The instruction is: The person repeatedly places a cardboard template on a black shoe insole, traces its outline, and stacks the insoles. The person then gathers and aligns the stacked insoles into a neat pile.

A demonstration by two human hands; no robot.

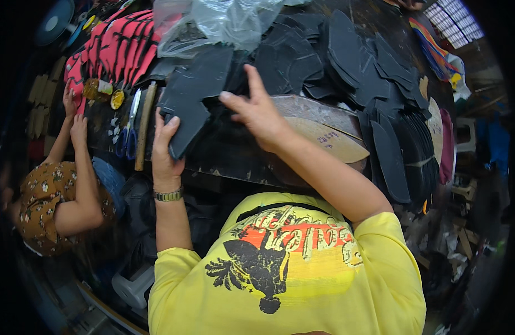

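My left hand point(167, 148), with a watch at the wrist, grips the lower left edge of some black, shoe-part-like cut sheet pieces point(193, 89). The thumb lies on top and the other fingers are partly hidden behind. The pieces are held tilted over the near edge of the table. Just right of them is my right hand point(260, 114), its fingers spread and the fingertips close to the pieces' right edge; whether they touch I cannot tell. Beneath my right forearm lies a tan pointed template point(324, 139) with handwriting on it.
Piles of black cut pieces point(347, 61) cover the right of the table, with clear plastic point(224, 22) behind. Blue-handled scissors point(129, 125), a wooden stick point(146, 125) and a jar point(96, 89) lie left. Beyond sit pink-and-black pieces point(120, 44) and a co-worker in a brown floral top point(62, 195).
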